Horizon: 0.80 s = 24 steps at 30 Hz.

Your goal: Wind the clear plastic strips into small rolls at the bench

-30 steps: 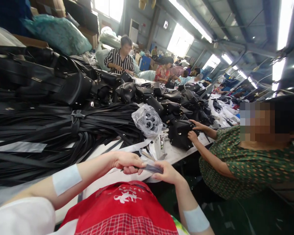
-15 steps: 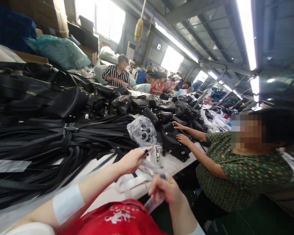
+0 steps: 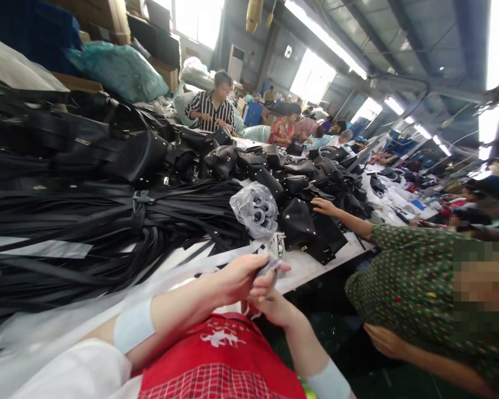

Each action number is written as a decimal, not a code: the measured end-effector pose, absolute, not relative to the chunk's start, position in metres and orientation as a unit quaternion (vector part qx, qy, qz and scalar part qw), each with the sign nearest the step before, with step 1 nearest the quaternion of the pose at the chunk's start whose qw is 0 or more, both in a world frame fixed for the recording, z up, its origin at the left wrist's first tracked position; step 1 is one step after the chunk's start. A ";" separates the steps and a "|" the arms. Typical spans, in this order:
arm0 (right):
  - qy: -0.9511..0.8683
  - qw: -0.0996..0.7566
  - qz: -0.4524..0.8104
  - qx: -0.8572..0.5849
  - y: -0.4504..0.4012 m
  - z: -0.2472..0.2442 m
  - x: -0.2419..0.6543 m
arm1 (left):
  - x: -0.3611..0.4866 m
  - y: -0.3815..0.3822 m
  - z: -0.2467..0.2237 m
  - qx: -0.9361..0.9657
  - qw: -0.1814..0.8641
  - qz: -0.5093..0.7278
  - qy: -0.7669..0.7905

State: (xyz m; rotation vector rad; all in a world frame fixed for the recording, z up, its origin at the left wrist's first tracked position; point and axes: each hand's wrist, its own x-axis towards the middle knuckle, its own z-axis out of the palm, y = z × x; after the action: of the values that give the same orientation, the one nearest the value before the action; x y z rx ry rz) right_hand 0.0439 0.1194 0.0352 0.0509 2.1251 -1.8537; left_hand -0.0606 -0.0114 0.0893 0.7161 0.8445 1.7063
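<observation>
A greyish strip (image 3: pixel 266 269), seemingly light and pliable, is pinched in the left hand (image 3: pixel 242 275), best held by its edges; whether the right hand's (image 3: pixel 278 309) fingers are closed cannot be told.

On the tabletop (image 3: pixel 311 269) before me, straps (image 3: pixel 187 205) are lying left of the plastic bag (image 3: pixel 244 213) with rings (image 3: pixel 258 215) in it; handbags (image 3: pixel 297 219) are lying behind and right of the bag.

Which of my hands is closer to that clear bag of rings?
Left. Your left hand is on the near side of the clear bag of rings; your right hand is farther back, beside your apron.
</observation>
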 end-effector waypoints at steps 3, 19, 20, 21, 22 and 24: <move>0.721 0.265 -0.637 -0.057 0.087 0.038 0.049 | -0.079 -0.007 0.089 0.335 0.225 0.734 0.547; 0.780 0.094 -0.615 0.065 0.121 0.024 0.044 | -0.052 -0.017 0.085 0.377 0.417 0.687 0.460; 0.768 0.163 -0.617 0.058 0.104 0.021 0.049 | -0.057 -0.015 0.087 0.378 0.337 0.706 0.496; 0.755 0.221 -0.616 0.042 0.092 0.021 0.056 | -0.063 -0.015 0.088 0.384 0.235 0.705 0.549; 0.744 0.263 -0.614 0.019 0.087 0.025 0.061 | -0.070 -0.014 0.086 0.395 0.131 0.677 0.607; 0.733 0.274 -0.622 -0.013 0.098 0.039 0.068 | -0.084 -0.016 0.077 0.437 -0.008 0.556 0.707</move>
State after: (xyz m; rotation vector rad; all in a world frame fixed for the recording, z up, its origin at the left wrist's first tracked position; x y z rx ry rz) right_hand 0.0684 0.0977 0.0394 -0.0347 1.9722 -1.6729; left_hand -0.0842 -0.0159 0.0775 1.3795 2.2323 1.7561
